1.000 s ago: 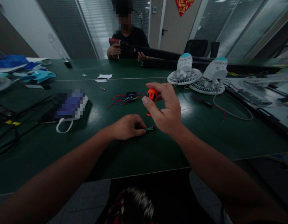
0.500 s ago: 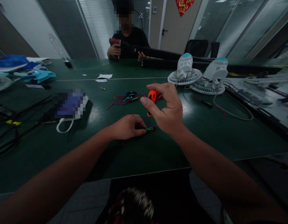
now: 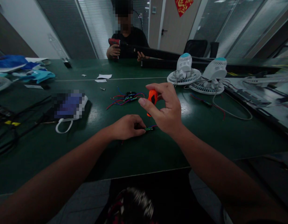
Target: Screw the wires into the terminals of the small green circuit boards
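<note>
A small green circuit board (image 3: pixel 149 128) lies on the dark green table, with thin red and blue wires at its right end. My left hand (image 3: pixel 128 127) rests on the table, closed, its thumb and fingertips pinching the board's left end. In my right hand (image 3: pixel 166 110) is a screwdriver (image 3: pixel 152 97) with an orange and black handle, gripped between thumb and fingers. It stands upright, its thin shaft pointing down at the board. Whether the tip sits in a screw is too small to tell. Behind it lies a bunch of similar boards with red and blue wires (image 3: pixel 128 98).
Two white fans (image 3: pixel 184 74) lie face down at the back right. A blurred-out device with a white loop (image 3: pixel 71 105) and black cables are at left. Across the table (image 3: pixel 144 158), a person holds a red power drill (image 3: pixel 114 42) against a long black bar.
The screwdriver handle has turned a little in my right hand, its black patch now facing differently. My left hand and the board stay in place; the whole view shifts slightly.
</note>
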A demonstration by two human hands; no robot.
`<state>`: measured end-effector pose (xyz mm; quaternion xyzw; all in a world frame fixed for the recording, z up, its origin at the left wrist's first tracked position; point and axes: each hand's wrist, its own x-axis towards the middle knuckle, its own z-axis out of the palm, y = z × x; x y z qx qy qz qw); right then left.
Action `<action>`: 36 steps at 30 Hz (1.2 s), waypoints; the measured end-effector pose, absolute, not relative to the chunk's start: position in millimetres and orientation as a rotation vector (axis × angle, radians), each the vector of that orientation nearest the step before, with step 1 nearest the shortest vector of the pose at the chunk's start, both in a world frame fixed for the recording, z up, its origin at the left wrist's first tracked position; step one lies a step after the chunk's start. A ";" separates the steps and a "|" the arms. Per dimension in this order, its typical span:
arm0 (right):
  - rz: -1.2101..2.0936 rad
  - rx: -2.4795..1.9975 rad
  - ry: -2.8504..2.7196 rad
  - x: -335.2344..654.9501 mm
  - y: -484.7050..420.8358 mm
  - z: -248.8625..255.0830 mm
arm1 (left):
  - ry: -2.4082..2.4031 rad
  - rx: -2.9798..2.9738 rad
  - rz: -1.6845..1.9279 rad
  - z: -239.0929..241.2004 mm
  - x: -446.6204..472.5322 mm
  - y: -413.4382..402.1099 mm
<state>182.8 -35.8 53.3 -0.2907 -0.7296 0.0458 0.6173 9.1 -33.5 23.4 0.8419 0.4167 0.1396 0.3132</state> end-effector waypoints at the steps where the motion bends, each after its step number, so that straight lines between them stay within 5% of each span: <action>1: 0.097 -0.673 -1.680 182.8 -35.5 53.0 | 1.102 2.223 0.366 23.3 9.1 -33.4; 36: 0.254 -0.726 -1.724 182.4 -33.3 46.0 | 1.089 2.258 0.385 23.6 9.2 -34.1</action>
